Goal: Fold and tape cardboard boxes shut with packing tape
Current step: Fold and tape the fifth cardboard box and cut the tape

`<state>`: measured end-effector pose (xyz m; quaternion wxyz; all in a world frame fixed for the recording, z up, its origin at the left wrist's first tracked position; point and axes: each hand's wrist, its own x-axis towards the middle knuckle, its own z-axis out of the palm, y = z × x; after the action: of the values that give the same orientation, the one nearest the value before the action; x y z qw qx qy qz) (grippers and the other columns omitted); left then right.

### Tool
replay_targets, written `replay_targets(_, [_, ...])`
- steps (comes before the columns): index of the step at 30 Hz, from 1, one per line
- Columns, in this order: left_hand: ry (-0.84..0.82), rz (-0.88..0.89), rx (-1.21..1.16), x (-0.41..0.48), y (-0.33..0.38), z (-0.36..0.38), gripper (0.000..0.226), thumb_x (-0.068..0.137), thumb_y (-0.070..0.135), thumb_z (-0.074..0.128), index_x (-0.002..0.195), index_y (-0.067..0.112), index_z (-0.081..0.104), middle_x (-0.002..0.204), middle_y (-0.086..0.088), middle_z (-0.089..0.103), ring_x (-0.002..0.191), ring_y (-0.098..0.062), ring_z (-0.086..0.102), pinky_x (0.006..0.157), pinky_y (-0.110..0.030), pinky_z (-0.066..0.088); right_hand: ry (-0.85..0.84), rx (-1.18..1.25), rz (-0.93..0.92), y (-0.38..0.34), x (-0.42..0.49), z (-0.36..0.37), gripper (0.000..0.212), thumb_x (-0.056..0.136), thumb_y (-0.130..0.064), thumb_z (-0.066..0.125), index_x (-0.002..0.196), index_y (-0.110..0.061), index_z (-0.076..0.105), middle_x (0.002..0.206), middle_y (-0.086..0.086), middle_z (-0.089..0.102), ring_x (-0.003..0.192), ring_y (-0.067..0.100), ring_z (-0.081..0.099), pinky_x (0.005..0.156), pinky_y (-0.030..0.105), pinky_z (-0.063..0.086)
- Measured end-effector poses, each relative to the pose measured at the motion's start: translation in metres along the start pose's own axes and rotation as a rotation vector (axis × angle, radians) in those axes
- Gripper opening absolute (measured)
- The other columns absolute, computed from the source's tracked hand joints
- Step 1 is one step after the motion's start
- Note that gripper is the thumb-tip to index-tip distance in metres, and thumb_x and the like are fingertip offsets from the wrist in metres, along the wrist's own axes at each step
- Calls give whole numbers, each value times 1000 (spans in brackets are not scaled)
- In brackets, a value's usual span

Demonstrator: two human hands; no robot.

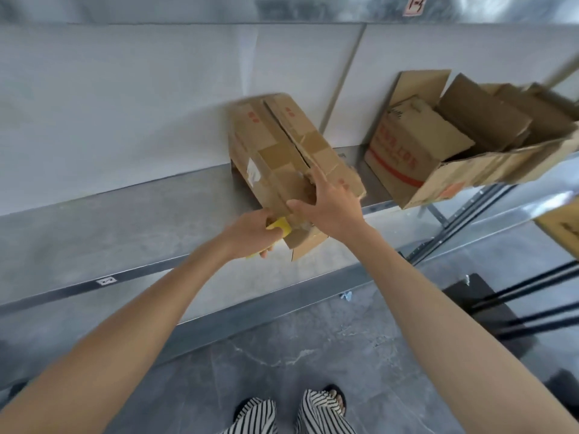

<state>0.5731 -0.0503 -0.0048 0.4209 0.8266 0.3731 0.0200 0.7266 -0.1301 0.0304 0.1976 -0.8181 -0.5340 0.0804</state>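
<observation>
Head view: left hand (250,233) grips a yellow tape dispenser (279,226), right hand (332,208) spread on the box (272,148), red print (252,118) unreadable.

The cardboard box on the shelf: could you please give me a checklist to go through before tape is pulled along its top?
1. Cardboard box is on the shelf: ok.
2. Right hand presses the top flaps down: ok.
3. Left hand grips the yellow tape dispenser at the box's near end: ok.
4. Centre seam closed: not ok, a dark gap shows along it.
5. Tape stuck to the near end: cannot tell, the hands hide it.
6. Open box to the right stands apart: ok.
</observation>
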Motion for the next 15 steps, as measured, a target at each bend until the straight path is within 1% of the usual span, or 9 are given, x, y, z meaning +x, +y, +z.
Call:
replay_targets(1, [-33, 19, -47, -2, -4, -2, 18, 89, 34, 52, 81, 18, 55, 69, 1, 64, 56, -12, 63, 59, -28, 49, 0, -10, -3, -1, -2, 2, 55, 85, -55, 56, 127, -25, 39, 115, -2, 58, 102, 23, 55, 80, 36, 40])
replay_targets(3, [-32, 46, -28, -4, -12, -8, 11, 88, 28, 54, 85, 17, 56, 68, -1, 64, 53, -10, 59, 53, -22, 46, 5, -26, -11, -3, -4, 7, 54, 86, -53, 56, 129, -24, 38, 119, -1, 57, 105, 24, 55, 82, 37, 41])
replay_targets(5, [-34, 36, 22, -8, -25, -13, 16, 88, 29, 57, 97, 17, 53, 70, -3, 64, 52, -11, 57, 50, -21, 43, 5, -49, -7, -3, -4, 9, 56, 87, -52, 55, 132, -25, 37, 122, -1, 56, 108, 24, 54, 84, 37, 40])
replay_targets(7, [-28, 14, 61, -12, -40, -15, 24, 88, 31, 58, 109, 24, 48, 67, -1, 63, 50, -13, 56, 53, -23, 44, 2, -63, 4, -5, -3, 9, 57, 87, -53, 54, 133, -25, 36, 123, -1, 56, 109, 23, 54, 85, 38, 41])
replay_targets(9, [-22, 27, 90, -14, -47, -14, 26, 90, 32, 56, 115, 32, 48, 66, 3, 62, 48, -13, 56, 59, -24, 45, 5, -61, 14, -6, -2, 10, 57, 87, -53, 54, 134, -26, 36, 124, -1, 56, 110, 24, 54, 85, 38, 40])
replay_targets(11, [-11, 61, 88, -13, -47, -10, 21, 91, 32, 54, 112, 37, 53, 68, 7, 64, 47, -8, 56, 62, -24, 45, 6, -54, 28, -7, -2, 11, 59, 87, -52, 54, 136, -25, 35, 126, 0, 55, 111, 26, 53, 86, 39, 40])
replay_targets(13, [-6, 74, 0, -13, -42, -7, 15, 89, 30, 53, 103, 31, 60, 73, 10, 66, 48, -2, 55, 56, -21, 44, 14, -59, 41, -8, -3, 11, 59, 87, -51, 54, 137, -24, 35, 128, 0, 54, 112, 26, 53, 87, 39, 40])
replay_targets(15, [-25, 79, -80, -14, -38, -5, 15, 89, 23, 51, 94, 24, 66, 78, 5, 68, 54, -6, 56, 52, -16, 41, 41, -49, 44, -9, -5, 9, 57, 87, -48, 56, 134, -21, 38, 128, 0, 53, 112, 24, 52, 84, 35, 39])
